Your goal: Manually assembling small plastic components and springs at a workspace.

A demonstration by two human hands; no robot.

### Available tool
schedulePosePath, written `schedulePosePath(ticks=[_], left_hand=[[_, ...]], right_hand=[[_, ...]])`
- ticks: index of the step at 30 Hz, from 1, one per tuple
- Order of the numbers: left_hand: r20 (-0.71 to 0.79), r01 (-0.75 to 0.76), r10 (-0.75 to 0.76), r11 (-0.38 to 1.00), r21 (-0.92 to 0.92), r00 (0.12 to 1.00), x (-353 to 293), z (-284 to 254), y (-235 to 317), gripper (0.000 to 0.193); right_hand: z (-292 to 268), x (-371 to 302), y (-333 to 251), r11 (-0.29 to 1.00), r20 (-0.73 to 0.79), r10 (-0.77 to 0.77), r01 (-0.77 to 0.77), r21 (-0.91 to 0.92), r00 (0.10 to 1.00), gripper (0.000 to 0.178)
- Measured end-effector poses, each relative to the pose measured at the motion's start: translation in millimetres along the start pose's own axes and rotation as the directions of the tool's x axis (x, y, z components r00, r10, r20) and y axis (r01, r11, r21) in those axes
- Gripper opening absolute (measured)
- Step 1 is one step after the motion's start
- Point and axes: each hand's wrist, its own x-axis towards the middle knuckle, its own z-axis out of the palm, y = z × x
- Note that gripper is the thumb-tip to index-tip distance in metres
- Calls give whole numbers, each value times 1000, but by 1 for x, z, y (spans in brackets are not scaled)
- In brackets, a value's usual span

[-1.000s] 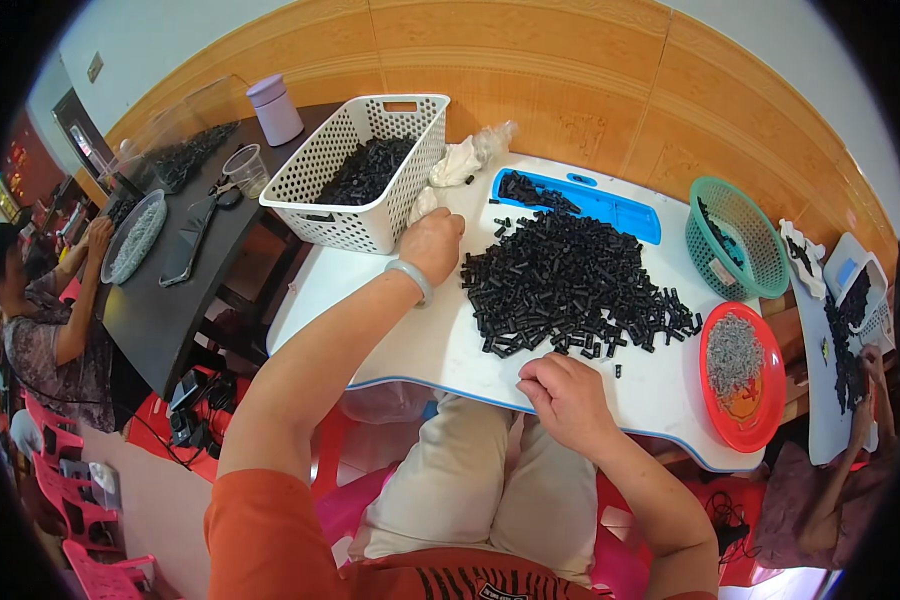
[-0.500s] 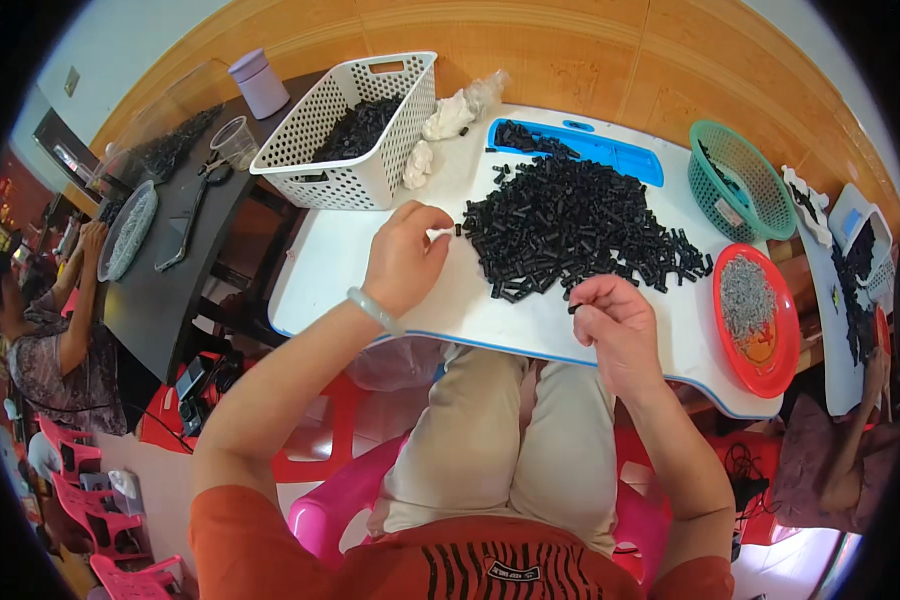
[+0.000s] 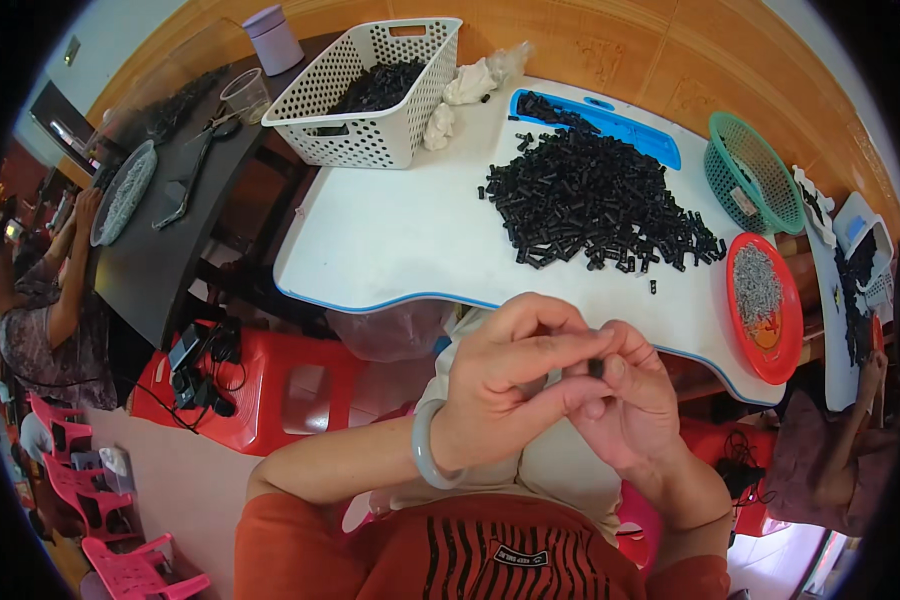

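My left hand (image 3: 510, 375), with a pale bangle (image 3: 423, 445) at its wrist, meets my right hand (image 3: 630, 405) above my lap, just off the table's near edge. The fingertips of both hands close around a small black plastic piece (image 3: 597, 368), mostly hidden by the fingers. Whether a second part is between them I cannot tell. Beyond the hands, a large pile of short black tube-like pieces (image 3: 595, 200) lies on the white table (image 3: 390, 240). One loose black piece (image 3: 653, 287) rests at the pile's near side.
A red plate (image 3: 792, 340) of small silvery parts and a green basket (image 3: 770, 215) stand at right. Behind the pile lies a blue tray (image 3: 650, 148). A white perforated basket (image 3: 370, 150) of black pieces sits far left. People work at tables on both sides.
My left hand has come back from the pile's left side, and my right hand has drawn nearer to me. They now meet at a black piece. The view has shifted slightly.
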Motion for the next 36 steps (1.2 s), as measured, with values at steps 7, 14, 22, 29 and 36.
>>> schedulePosePath(ticks=[7, 14, 22, 29, 36], left_hand=[[-34, 37, -37, 999, -6, 999, -12, -7, 8, 33], [108, 370, -386, 708, -601, 916, -15, 2, 5, 15], [230, 510, -478, 612, -605, 848, -10, 9, -5, 9], [205, 615, -595, 651, -445, 778, -21, 9, -28, 11], [205, 602, -573, 689, -404, 793, -18, 13, -42, 14]], right_hand=[[2, -6, 6, 989, -8, -55, 54, -137, 998, 12], [-7, -10, -16, 761, 69, -429, 402, -510, 901, 12], [-46, 6, -92, 238, -43, -568, 114, -965, 822, 6], [-103, 19, -100, -278, 72, -527, -91, -956, 847, 10], [-117, 33, -88, -382, 127, -541, -109, -918, 831, 11]])
